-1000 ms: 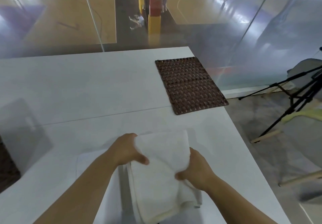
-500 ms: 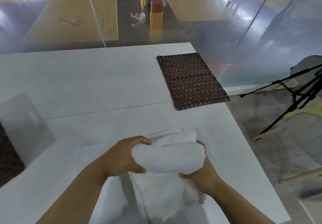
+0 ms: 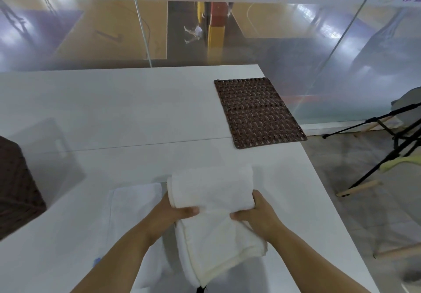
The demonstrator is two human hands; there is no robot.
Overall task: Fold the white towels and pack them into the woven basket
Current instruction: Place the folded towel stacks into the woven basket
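Basket [image 3: 17,190] left, mat [image 3: 257,112] beyond towel [image 3: 211,190]

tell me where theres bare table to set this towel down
Bare table spans the far side, between basket and mat. Another bare strip lies between mat and folded towel. Crowded nearest you: folded towel beside flat towel.
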